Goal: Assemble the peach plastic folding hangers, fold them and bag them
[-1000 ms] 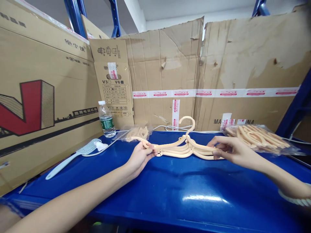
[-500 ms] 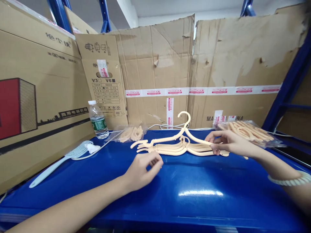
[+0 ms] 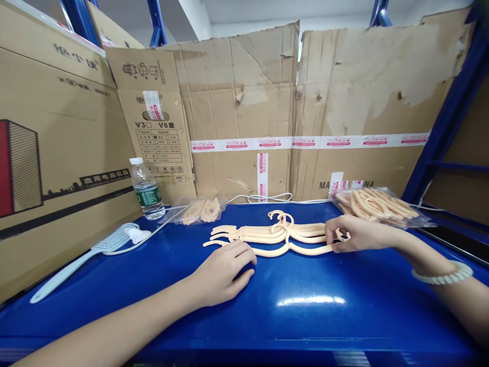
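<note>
Several cream plastic hangers lie together on the blue tabletop [image 3: 305, 326], their hooks in the middle. The front hanger [image 3: 273, 252] lies nearest me, slightly apart from the stacked hangers [image 3: 263, 233] behind it. My right hand [image 3: 351, 233] pinches the front hanger's right end between thumb and fingers and covers part of the stack's right side. My left hand [image 3: 225, 270] rests at the front hanger's left arm, hiding part of it. Its fingers are loosely bent and the thumb stands apart, with nothing gripped between them.
A clear bag of hangers [image 3: 378, 204] lies at the back right, beside a dark flat device [image 3: 454, 244]. A smaller bag [image 3: 200, 210], a water bottle [image 3: 147, 191] and a pale blue brush [image 3: 87, 260] are on the left. Cardboard [image 3: 237, 112] walls the back; a white cable [image 3: 267, 198] runs along it.
The hanger in my right hand has come down from upright to lying in front of the stack. My left hand's thumb and fingers have parted, and the view has shifted slightly.
</note>
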